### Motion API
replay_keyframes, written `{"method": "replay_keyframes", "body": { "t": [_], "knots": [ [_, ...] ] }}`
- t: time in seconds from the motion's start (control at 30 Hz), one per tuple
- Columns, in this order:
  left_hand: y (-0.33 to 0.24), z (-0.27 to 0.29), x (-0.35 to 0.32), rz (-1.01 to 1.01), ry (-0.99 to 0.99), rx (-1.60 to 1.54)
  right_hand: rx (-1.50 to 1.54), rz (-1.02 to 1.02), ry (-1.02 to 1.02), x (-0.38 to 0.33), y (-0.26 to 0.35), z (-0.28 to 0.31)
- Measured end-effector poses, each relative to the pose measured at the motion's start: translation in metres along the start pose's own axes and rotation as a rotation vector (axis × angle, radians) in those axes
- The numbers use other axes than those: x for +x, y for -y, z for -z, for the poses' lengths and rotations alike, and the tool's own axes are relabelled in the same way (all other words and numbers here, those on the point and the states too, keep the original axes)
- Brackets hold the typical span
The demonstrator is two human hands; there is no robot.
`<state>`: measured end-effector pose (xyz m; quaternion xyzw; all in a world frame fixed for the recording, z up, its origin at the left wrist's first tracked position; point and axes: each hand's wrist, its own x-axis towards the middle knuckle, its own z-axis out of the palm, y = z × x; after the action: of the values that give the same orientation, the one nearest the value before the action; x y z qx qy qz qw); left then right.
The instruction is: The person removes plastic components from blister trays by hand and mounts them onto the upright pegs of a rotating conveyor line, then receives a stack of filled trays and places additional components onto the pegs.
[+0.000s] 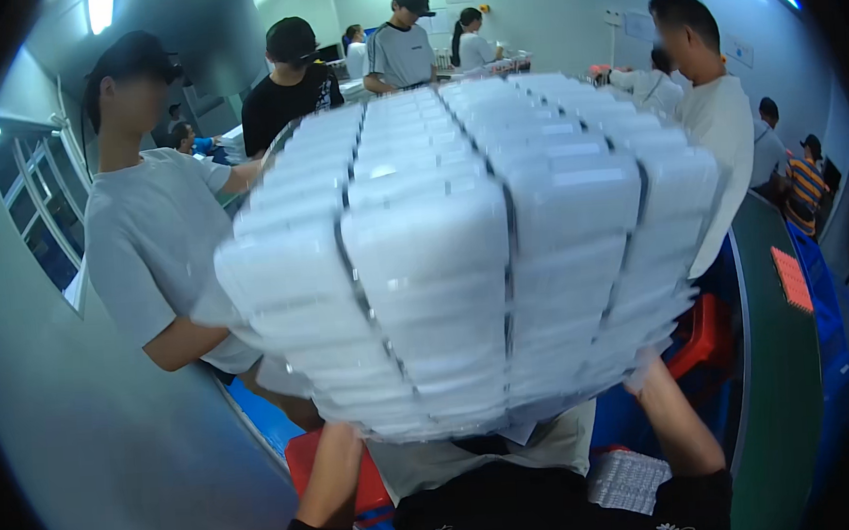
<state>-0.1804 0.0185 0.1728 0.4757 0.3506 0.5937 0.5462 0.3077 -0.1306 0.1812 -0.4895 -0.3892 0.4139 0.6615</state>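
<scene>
A large stack of white plastic trays [429, 255], thin and nested with compartments divided by dark gaps, fills the middle of the head view. It is blurred by motion. My left hand [342, 437] is under its near left edge, and my right hand [652, 372] supports the lower right side. Both forearms rise from the lower edge to carry the load. The trays hide most of my fingers. At the left a person in a white T-shirt [151, 243] stands close against the stack; whether that person's hands touch it I cannot tell.
A red bin [706, 335] stands at the right beside a green work surface [776, 370] bearing an orange-red sheet [792, 279]. Another red bin [306, 467] is at lower left. Silvery trays [630, 479] lie below my right arm. Several people work around the stack's far side.
</scene>
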Motion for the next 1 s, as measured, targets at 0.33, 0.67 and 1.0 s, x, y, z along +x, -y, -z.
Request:
{"method": "replay_keyframes", "body": {
  "t": [0.33, 0.67, 1.0],
  "knots": [
    [0.056, 0.019, 0.021, -0.031, -0.020, 0.085, -0.226, 0.119, 0.004, -0.041, -0.025, -0.018],
    [0.111, 0.174, 0.025, -0.056, -0.042, 0.167, -0.462, 0.221, 0.017, 0.009, -0.009, 0.034],
    [-0.118, -0.079, 0.046, -0.678, 0.126, 0.745, -0.826, 0.551, 0.372, 0.079, 0.108, -0.029]
  ]
}}
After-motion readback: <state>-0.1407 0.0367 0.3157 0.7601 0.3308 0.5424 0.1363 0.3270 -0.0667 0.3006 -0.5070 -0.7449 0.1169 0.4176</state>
